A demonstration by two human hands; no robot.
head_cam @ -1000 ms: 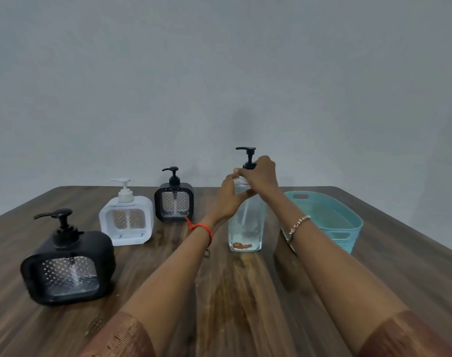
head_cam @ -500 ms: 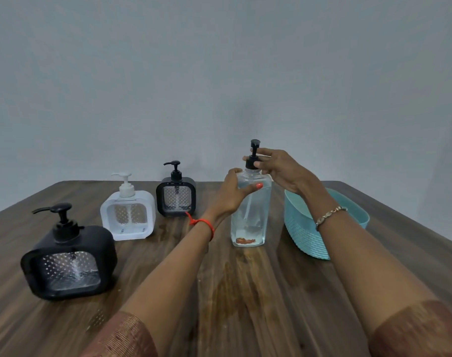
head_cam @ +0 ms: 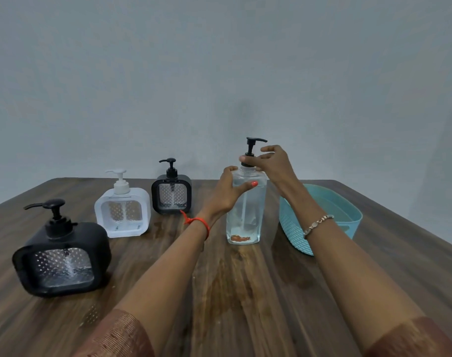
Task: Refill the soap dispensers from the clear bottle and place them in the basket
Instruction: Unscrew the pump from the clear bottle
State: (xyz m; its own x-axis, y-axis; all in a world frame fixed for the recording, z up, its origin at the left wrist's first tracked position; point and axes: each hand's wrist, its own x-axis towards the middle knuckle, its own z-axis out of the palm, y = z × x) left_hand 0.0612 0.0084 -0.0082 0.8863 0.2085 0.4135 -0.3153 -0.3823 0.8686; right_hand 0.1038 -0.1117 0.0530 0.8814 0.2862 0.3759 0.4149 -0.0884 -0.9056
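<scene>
Left hand [head_cam: 226, 195] grips clear bottle [head_cam: 245, 217]; right hand [head_cam: 276, 166] pinches pump collar [head_cam: 246, 164]; near black dispenser [head_cam: 62, 258], white dispenser [head_cam: 122, 212], far black dispenser [head_cam: 171, 195] stand leftward; right forearm [head_cam: 333, 246] partly hides basket [head_cam: 292, 233].

Black near dispenser [head_cam: 65, 235], white dispenser [head_cam: 122, 197], black far dispenser [head_cam: 171, 179], teal basket [head_cam: 292, 228], woodgrain table [head_cam: 245, 300]

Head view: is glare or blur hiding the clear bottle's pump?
Head view: soft even light, no glare on the clear bottle; head view: the black pump stands out against the grey wall, faint shadow behind it; head view: fingers of the right hand partly cover its collar; fine detail slightly soft.
</scene>
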